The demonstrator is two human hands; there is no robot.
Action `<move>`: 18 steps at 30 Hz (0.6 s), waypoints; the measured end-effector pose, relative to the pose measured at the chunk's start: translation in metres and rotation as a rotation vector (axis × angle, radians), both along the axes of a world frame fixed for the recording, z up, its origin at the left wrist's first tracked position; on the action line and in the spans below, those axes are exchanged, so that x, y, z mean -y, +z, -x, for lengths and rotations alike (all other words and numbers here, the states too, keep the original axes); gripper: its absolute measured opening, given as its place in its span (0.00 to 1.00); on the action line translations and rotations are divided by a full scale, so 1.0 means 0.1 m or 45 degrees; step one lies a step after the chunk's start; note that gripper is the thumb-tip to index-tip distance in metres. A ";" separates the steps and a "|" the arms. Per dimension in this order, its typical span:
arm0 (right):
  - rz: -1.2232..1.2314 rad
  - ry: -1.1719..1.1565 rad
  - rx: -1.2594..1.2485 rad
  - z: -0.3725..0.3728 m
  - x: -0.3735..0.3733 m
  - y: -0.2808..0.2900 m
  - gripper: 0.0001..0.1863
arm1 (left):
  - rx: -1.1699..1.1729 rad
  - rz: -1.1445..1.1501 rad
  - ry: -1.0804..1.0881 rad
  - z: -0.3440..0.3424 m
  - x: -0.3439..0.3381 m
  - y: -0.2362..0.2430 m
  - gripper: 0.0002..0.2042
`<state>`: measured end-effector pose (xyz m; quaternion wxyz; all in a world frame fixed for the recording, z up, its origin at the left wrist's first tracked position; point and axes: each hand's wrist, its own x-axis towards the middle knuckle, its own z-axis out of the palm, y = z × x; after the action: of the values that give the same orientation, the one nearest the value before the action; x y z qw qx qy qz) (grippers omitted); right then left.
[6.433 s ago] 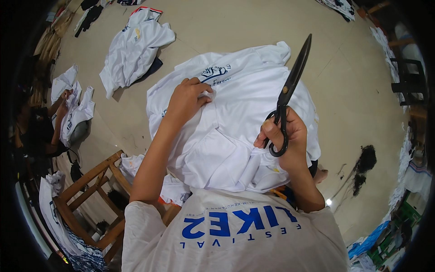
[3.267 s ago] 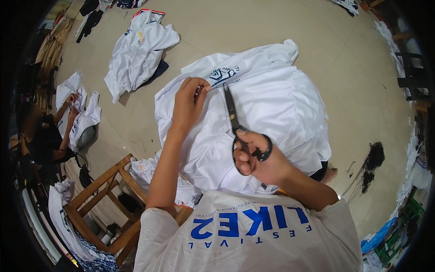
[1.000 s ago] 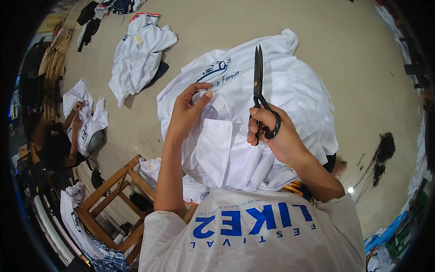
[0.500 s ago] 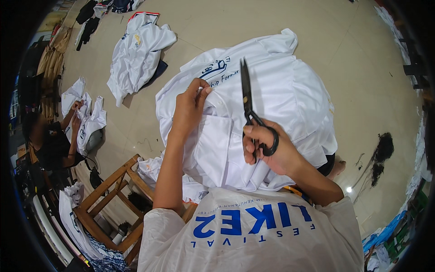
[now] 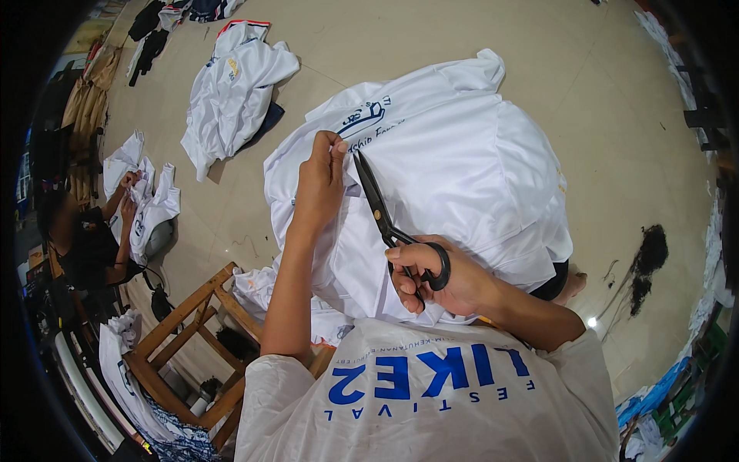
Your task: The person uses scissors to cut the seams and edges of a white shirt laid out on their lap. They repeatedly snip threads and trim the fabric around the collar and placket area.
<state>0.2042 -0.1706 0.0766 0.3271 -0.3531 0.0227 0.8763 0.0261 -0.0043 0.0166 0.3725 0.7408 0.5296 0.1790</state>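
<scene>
A white shirt (image 5: 462, 162) with dark blue print is spread over my lap. My left hand (image 5: 322, 173) is closed in a pinch above its printed part; a thread or a fold of cloth may be between the fingertips, too small to make out. Black-handled scissors (image 5: 379, 208) are in my right hand (image 5: 443, 277), with thumb and fingers through the loops. Their dark blades point up and left, and the tips lie just right of my left fingertips. The blades look nearly closed.
A wooden stool (image 5: 173, 339) stands at the lower left. Another white shirt (image 5: 239, 92) lies on the tiled floor (image 5: 616, 138) farther off. At the left a person (image 5: 88, 239) handles white garments. A heap of black thread (image 5: 650, 262) lies at the right.
The scissors have swung left and down, so their tips are now beside my left fingertips. My left hand has risen slightly from the cloth's edge, still pinching.
</scene>
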 end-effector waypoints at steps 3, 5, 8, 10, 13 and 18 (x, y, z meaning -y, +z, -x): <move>0.005 0.009 -0.036 0.02 0.00 -0.02 0.17 | 0.001 -0.008 -0.012 0.00 0.00 0.00 0.10; 0.007 0.003 -0.059 0.03 0.01 -0.05 0.17 | -0.001 -0.008 -0.003 -0.02 0.00 0.01 0.10; 0.013 -0.013 -0.099 0.04 0.00 -0.08 0.17 | 0.010 -0.032 0.000 -0.02 0.01 -0.01 0.11; 0.033 -0.028 -0.138 0.06 0.00 -0.13 0.16 | 0.013 -0.038 0.000 -0.02 0.01 -0.02 0.11; 0.027 -0.005 -0.106 0.09 -0.01 -0.13 0.16 | 0.001 -0.032 -0.016 -0.03 0.01 0.01 0.11; -0.007 -0.012 -0.083 0.10 -0.02 -0.04 0.16 | 0.011 -0.007 -0.058 -0.02 -0.02 0.01 0.12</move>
<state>0.1945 -0.1689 0.0722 0.3311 -0.3233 0.0325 0.8859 0.0279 -0.0027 0.0172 0.3766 0.7529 0.5106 0.1751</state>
